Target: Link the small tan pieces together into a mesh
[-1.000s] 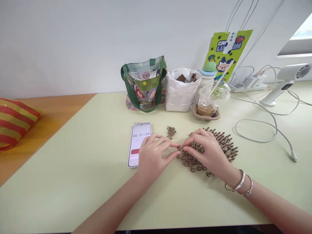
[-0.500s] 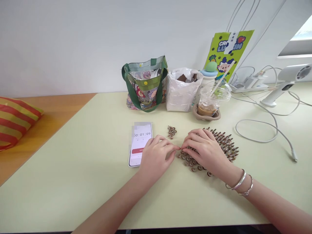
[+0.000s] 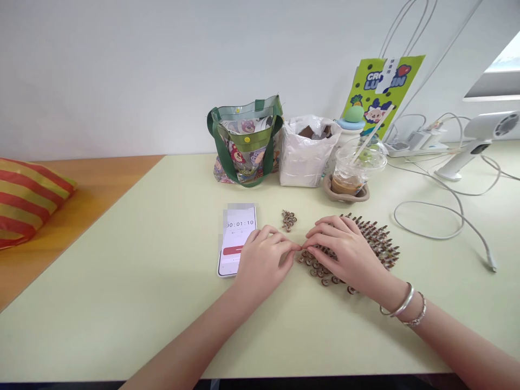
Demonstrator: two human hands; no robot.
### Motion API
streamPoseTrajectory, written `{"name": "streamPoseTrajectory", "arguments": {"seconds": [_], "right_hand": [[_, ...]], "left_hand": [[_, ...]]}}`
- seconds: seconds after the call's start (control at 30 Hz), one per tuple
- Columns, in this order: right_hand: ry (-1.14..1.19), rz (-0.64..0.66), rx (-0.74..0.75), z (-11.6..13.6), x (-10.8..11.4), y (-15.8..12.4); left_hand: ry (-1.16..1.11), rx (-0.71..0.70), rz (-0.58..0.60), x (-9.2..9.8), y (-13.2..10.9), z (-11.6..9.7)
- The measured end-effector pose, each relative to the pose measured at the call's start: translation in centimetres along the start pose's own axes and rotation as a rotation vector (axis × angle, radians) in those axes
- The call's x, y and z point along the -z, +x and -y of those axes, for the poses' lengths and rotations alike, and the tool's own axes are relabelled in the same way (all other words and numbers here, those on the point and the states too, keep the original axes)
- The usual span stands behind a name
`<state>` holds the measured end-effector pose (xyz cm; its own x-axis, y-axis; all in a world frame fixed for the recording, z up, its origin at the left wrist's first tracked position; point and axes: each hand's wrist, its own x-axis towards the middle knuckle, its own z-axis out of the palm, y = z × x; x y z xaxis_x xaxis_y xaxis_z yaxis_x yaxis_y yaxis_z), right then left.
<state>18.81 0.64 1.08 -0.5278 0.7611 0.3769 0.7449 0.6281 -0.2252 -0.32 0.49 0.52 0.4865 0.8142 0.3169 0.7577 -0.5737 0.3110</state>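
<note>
A large heap of small brown ring-shaped pieces lies on the pale green table. My right hand rests on the heap's left part, fingers curled and pressed together toward its left edge. My left hand lies just left of the heap, its fingertips meeting those of the right hand in a pinch; what they hold is too small to make out. A small separate cluster of the same pieces sits just beyond the hands. A phone showing a running timer lies under the left hand's outer edge.
Along the back stand a green-handled cartoon tote, a white plastic bag, an iced drink cup with straw and a green printed bag. White cables loop at right. A striped cushion lies at left.
The timer has advanced from 1:09 to 1:10. Both hands stay pinched together at the heap's left edge, fingers drawn slightly closer; the view has shifted a little.
</note>
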Motion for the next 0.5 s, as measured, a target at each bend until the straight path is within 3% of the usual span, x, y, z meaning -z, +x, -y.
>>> {"name": "streamPoseTrajectory", "arguments": {"seconds": [0.27,0.5], "right_hand": [[0.014,-0.070,-0.066,-1.5,0.7,1.5],[-0.128,0.043,-0.026,-2.1,-0.4,4.3]], "left_hand": [[-0.016,-0.028,-0.023,0.0,-0.1,0.0],[-0.024,-0.011,-0.017,0.0,-0.1,0.0]]}}
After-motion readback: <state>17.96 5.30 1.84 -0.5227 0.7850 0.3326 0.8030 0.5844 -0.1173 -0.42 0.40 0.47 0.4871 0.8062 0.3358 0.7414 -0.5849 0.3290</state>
